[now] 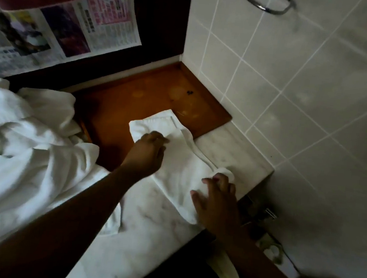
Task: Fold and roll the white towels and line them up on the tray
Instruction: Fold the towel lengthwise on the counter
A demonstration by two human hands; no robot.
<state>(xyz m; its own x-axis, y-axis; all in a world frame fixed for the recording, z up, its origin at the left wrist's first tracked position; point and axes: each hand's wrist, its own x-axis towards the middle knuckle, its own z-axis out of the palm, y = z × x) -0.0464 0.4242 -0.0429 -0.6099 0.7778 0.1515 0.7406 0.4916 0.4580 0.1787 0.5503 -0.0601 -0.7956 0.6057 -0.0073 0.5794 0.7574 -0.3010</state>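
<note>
A white towel (183,161) lies stretched in a long strip across the right part of the marble desk (162,216). Its far end rests over the near right corner of the wooden tray (136,103), and the rest runs back along the desk toward its near right edge. The tray sits in the far right corner of the desk, pushed up against the tiled wall (294,82); its brown floor shows pale ring marks and a small dark speck.

The two hands are apart, one at each end of the strip. The left hand (148,149) reaches over the tray's near edge and pinches the towel close to its far end, fingers curled in. The right hand (215,199) is on the near end, thumb spread to the side and fingers bent over a bunched lump of cloth beside the right edge of the desk.

A loose pile of white towels (22,147) covers the left side of the desk and spills over the tray's left edge. Behind it a newspaper (54,27) hangs on a dark panel. A chrome rail (276,7) is fixed high on the tiled wall.
</note>
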